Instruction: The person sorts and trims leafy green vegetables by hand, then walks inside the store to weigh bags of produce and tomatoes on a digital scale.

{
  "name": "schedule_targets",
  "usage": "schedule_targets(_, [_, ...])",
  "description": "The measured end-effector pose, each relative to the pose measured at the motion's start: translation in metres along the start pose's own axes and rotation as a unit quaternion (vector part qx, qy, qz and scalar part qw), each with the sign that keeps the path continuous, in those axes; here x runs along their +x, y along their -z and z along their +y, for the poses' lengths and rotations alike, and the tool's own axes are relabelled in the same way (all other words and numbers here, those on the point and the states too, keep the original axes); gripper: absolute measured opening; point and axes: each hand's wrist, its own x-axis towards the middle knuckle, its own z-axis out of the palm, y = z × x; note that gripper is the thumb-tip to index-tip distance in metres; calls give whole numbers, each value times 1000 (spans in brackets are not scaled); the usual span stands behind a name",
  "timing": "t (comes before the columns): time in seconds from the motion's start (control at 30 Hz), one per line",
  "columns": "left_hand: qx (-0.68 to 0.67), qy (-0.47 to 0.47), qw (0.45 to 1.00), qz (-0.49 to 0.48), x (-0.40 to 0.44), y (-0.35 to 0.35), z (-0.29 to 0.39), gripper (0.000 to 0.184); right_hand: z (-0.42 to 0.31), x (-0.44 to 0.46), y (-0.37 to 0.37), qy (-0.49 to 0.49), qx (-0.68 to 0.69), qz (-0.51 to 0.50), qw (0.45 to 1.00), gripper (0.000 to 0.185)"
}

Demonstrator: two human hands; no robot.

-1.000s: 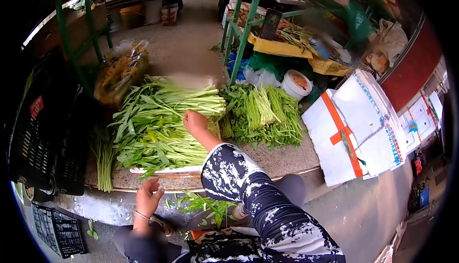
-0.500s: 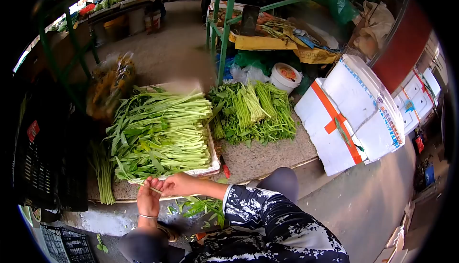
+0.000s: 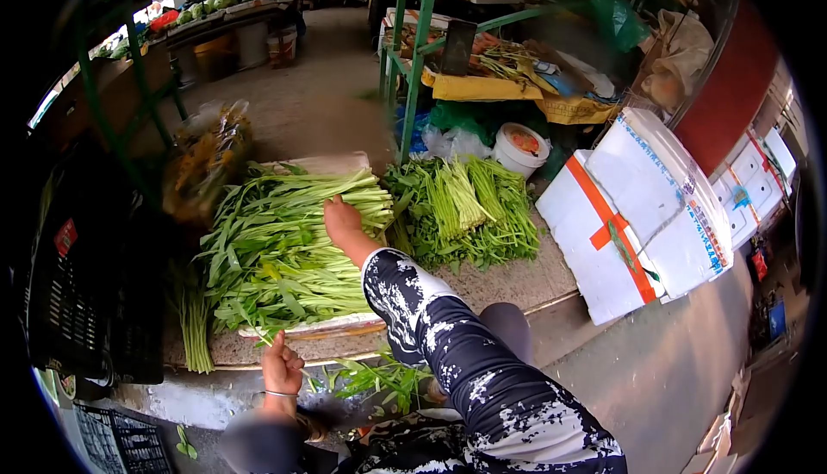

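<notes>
Right hand point(image 3: 344, 221): at two o'clock on leafy greens point(image 3: 284, 258), fingers bent at stalks point(image 3: 369, 205); whether gripping, cannot tell. Left hand point(image 3: 282, 366): at greens' six o'clock, closed round thin green stem point(image 3: 264, 337), apparently held low for clearance. Leafy greens: on white tray point(image 3: 340, 327), stalk ends toward three o'clock, probably for easy right-hand reach.

The right hand point(image 3: 343, 220) touches a big pile of long, leafy green stalks point(image 3: 284, 258). The left hand point(image 3: 282, 369), with a thin silver bangle point(image 3: 280, 394) on its wrist, holds a skinny green stem point(image 3: 265, 337). Next to the pile sit smaller green leafy bunches point(image 3: 465, 202), then a big white foam box point(image 3: 573, 237) with orange tape point(image 3: 587, 186).
</notes>
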Motion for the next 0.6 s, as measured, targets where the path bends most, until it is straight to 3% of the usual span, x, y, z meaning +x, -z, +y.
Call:
schedule_targets(0.1, [-2,1,1000,4,-4,2,-2,16,1,1,1,35,-75,-28,996,16])
schedule_targets(0.27, [-25,8,1000,-17,-4,0,-2,20,-12,-32,21,13,-45,-65,997,13])
schedule_targets(0.33, [-23,2,999,40,-8,-9,-2,20,-13,-63,29,-25,104,-116,987,14])
schedule_targets(0.37, [-16,4,1000,22,-6,-7,-4,21,-8,-76,24,-24,104,-122,987,14])
schedule_targets(0.4, [-16,7,1000,-13,-1,-1,-7,21,0,-90,10,-37,222,-121,967,17])
schedule_targets(0.47, [-3,5,1000,23,-6,-13,-11,23,2,-123,-11,-57,396,-116,909,17])
schedule_targets(0.6, [-6,3,1000,-6,-10,-18,-19,25,-6,-177,-9,-115,479,-98,865,21])
